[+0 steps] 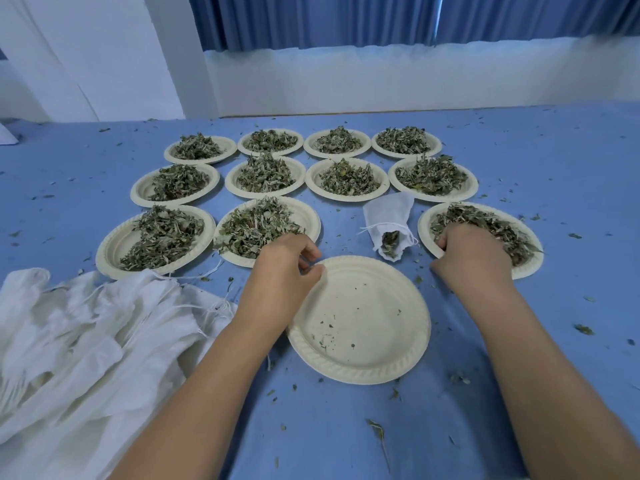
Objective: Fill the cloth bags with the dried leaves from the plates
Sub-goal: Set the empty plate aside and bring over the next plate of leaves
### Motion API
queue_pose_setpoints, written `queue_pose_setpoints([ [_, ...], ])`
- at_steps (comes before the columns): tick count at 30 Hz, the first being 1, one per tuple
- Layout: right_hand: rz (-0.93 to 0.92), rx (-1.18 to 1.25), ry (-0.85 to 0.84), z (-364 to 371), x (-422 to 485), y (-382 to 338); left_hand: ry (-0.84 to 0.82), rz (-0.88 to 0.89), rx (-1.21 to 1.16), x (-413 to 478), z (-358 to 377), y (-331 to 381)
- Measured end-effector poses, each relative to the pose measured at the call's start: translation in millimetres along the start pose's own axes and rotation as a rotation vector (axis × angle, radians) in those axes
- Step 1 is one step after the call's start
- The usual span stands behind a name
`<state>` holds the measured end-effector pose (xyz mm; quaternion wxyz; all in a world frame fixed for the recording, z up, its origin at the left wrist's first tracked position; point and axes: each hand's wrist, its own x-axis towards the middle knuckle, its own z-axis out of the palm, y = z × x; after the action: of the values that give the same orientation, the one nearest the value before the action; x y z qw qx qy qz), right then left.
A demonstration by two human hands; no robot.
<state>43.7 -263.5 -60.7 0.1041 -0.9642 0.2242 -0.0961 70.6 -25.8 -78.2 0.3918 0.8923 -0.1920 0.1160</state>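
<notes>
The cloth bag [389, 225] is lying on the tabletop [540, 341] at centre right, its long axis running up-frame and its mouth facing the lower edge. The right hand [467, 258], the nearer one, is curling over the leaf plate [530, 265] just right of the bag; what its grip is holding I cannot tell. The left hand [287, 268] is pinching the empty plate [363, 323] at its far rim.
</notes>
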Motion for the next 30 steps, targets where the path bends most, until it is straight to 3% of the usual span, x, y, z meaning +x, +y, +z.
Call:
queue_pose_setpoints([
  [11, -0.158, 0.201, 0.196, -25, -29, -17, 0.015, 0.047, 0.146, -3, -5, 18],
  [15, -0.257, 0.227, 0.219, -51, -56, -39, 0.078, 0.005, 0.097, -1, -9, 29],
  [23, -0.496, 0.135, 0.162, -57, -130, -83, 0.162, -0.010, -0.056, -21, -30, 38],
  [30, -0.545, 0.057, 0.058, -36, -158, -99, 0.080, -0.092, 0.100, -49, -45, 26],
])
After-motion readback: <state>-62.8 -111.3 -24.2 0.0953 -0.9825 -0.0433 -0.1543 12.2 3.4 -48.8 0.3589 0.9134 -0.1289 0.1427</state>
